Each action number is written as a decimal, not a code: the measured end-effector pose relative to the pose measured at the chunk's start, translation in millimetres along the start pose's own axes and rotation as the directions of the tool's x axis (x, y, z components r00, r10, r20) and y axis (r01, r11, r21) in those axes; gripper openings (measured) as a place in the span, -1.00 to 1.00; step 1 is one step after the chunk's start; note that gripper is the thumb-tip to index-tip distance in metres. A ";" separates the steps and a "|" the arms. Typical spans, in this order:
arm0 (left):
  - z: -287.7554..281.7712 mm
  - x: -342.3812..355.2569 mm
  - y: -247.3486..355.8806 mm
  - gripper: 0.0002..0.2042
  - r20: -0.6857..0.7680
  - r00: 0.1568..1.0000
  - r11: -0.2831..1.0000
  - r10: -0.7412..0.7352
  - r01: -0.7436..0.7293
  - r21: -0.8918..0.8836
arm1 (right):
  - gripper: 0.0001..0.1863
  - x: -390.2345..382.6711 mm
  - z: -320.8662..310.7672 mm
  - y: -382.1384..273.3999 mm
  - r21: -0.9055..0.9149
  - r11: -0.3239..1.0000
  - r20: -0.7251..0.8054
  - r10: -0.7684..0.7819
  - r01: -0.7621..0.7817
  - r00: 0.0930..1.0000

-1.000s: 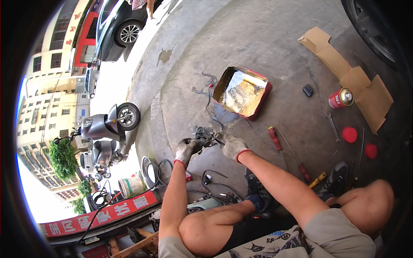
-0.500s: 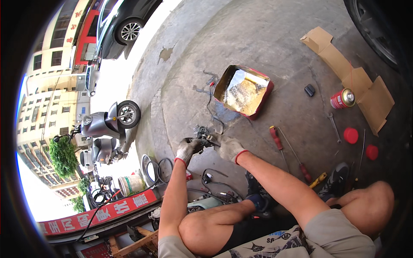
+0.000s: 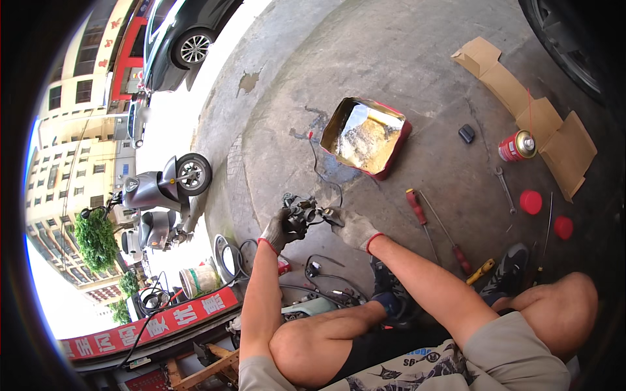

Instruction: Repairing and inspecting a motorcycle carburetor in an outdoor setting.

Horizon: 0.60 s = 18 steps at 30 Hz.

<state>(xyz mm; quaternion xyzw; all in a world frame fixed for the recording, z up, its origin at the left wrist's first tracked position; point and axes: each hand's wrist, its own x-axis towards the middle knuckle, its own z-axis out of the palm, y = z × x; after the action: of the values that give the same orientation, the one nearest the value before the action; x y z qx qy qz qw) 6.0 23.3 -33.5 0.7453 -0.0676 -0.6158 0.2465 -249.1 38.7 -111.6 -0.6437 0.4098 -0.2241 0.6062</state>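
Observation:
A dark metal carburetor (image 3: 302,210) with several ports is held up above the concrete floor, near the middle of the view. My left hand (image 3: 280,233), in a grey work glove with dark fingers and a red cuff, is closed around its left and lower side. My right hand (image 3: 355,230), gloved alike, is pinched at the carburetor's right side on a small shiny piece that I cannot make out. From beside the carburetor a thin black hose (image 3: 315,163) with a red tip runs away along the floor.
Beyond my hands stands a cut-open tin (image 3: 403,140) holding liquid. To the right lie screwdrivers (image 3: 417,207), a wrench (image 3: 505,190), red caps (image 3: 531,202), a spray can (image 3: 512,148) and folded cardboard (image 3: 538,114). Loose cables (image 3: 319,280) lie near my feet; a scooter (image 3: 153,189) stands left.
The carburetor has turned and shifted slightly left with my left hand. My right hand has drawn a little right and down, and the red-tipped hose end has swung left.

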 end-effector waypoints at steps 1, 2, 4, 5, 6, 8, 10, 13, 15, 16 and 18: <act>-8.8 0.4 -0.6 -0.61 -0.011 1.000 1.000 0.002 -0.002 0.001 | -0.45 -1.6 4.6 -11.0 0.043 0.995 -0.090 0.089 -0.085 0.992; -18.1 -0.1 -1.1 -0.64 0.021 1.000 0.999 -0.012 0.013 -0.031 | -0.45 -2.5 3.7 -17.9 0.051 0.996 -0.084 0.081 -0.077 0.993; -20.5 -1.1 -1.2 -0.64 0.064 0.997 0.997 -0.031 0.035 -0.062 | -0.42 -5.1 -5.0 -21.4 0.102 0.993 0.138 -0.072 0.059 0.988; -14.4 -2.2 -0.4 -0.63 0.080 0.997 0.998 -0.009 0.014 -0.065 | -0.38 0.5 -3.4 -13.9 0.158 0.986 0.248 -0.101 0.062 0.964; -8.6 -3.8 0.6 -0.63 0.094 0.995 0.998 0.014 -0.008 -0.069 | -0.38 -0.9 -3.2 -10.6 0.153 0.987 0.245 -0.092 0.055 0.965; -0.1 -9.1 1.1 -0.62 0.106 0.994 0.995 0.018 -0.008 -0.096 | -0.35 -3.2 0.3 -8.5 0.071 0.984 -0.021 0.168 -0.166 0.986; 1.9 -14.4 1.6 -0.62 0.115 0.993 0.993 0.022 -0.008 -0.120 | -0.35 -5.8 -6.8 -2.4 0.149 0.984 -0.069 0.110 -0.099 0.991; -3.3 -20.4 -0.3 -0.60 0.138 0.989 0.983 0.056 -0.030 -0.181 | -0.37 -8.8 -6.9 -6.0 0.210 0.977 -0.080 0.052 -0.034 0.995; -4.5 -20.0 -1.1 -0.58 0.123 0.984 0.985 0.127 -0.110 -0.135 | -0.38 -8.9 -0.4 -9.8 0.201 0.979 -0.038 0.046 -0.037 0.998; -0.4 -18.8 -1.1 -0.58 0.126 0.984 0.986 0.122 -0.105 -0.129 | -0.39 -8.2 5.8 -8.2 0.183 0.981 -0.038 0.064 -0.055 0.997; 8.4 -16.0 -0.5 -0.56 0.221 0.971 0.964 0.088 -0.027 -0.265 | -0.41 -7.2 13.0 -1.3 0.168 0.983 -0.044 0.088 -0.080 0.995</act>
<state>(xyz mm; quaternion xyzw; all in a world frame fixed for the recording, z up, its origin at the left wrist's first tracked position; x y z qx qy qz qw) -5.9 27.8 -20.6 0.6275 -0.0362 -0.6942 0.3507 -242.6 52.2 -110.9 -0.5670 0.4319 -0.2484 0.6559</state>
